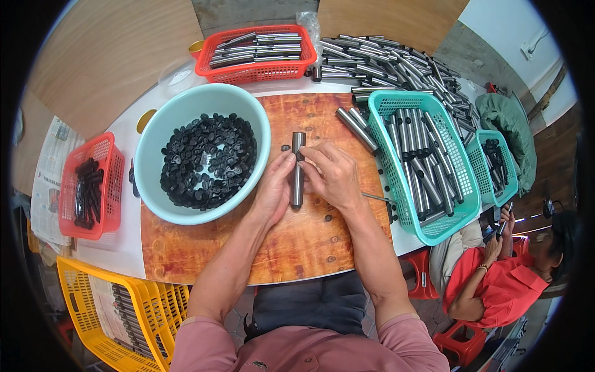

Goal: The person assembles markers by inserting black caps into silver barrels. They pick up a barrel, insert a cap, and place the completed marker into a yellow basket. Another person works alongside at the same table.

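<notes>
A shiny metal tube (297, 187) with a dark lower end stands nearly lengthwise in front of me, over the wooden board. My left hand (274, 181) is closed round it from the left, with the thumb along its side. From the right, my right hand (333, 172) pinches thumb and forefinger against the tube's upper part. A small dark spot shows at those fingertips; whether it is a hole or a black piece I cannot tell. A pale blue basin (141, 155) of small black plastic caps (211, 155) stands to the left of my left hand.
A stained wooden board (204, 248) lies on the table. Green baskets (427, 232) of tubes and black parts stand right, red baskets (248, 75) at the back and left. Loose tubes (378, 62) are heaped behind. A yellow crate (93, 266) is lower left. A person in red (496, 285) sits at right.
</notes>
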`<state>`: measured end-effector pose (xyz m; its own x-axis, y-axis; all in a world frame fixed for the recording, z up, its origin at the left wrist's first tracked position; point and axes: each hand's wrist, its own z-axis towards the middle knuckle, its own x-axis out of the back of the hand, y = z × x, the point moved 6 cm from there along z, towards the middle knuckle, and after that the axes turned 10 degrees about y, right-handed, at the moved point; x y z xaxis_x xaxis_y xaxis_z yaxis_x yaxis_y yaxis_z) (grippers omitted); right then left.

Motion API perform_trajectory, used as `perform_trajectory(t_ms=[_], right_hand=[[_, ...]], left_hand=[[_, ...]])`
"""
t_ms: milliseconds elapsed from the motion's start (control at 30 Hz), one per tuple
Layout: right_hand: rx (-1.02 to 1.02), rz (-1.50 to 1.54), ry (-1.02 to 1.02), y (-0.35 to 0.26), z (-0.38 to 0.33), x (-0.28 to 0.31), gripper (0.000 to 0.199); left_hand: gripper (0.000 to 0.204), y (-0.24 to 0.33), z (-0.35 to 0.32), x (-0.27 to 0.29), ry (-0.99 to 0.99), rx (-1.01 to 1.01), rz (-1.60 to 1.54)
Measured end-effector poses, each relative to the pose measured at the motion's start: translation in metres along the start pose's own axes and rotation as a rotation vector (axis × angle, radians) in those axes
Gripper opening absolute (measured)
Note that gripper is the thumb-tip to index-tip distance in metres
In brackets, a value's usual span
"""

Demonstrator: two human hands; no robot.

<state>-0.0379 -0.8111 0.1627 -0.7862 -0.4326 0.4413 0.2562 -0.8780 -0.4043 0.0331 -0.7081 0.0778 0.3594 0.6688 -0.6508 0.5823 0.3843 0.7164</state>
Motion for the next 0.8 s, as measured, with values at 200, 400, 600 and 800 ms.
perform_trajectory(t_ms=[200, 400, 600, 800], right_hand=[[0.039, -0.037, 0.005, -0.005, 0.0, 0.0, 0.024], [-0.075, 0.241, 0.116, 0.002, 0.0, 0.001, 0.027], [-0.858, 0.579, -0.047, 0.045, -0.022, -0.018, 0.029], [-0.956, 0.745, -0.017, 0.043, -0.026, -0.023, 0.028]], left_hand=[[0.029, -0.004, 0.003, 0.006, 0.017, 0.011, 0.044], [0.03, 0.005, -0.007, -0.002, 0.038, 0.035, 0.12], [0.035, 0.0, -0.015, -0.013, -0.063, 0.105, 0.165], [0.038, -0.002, -0.013, -0.011, -0.086, 0.167, 0.139]])
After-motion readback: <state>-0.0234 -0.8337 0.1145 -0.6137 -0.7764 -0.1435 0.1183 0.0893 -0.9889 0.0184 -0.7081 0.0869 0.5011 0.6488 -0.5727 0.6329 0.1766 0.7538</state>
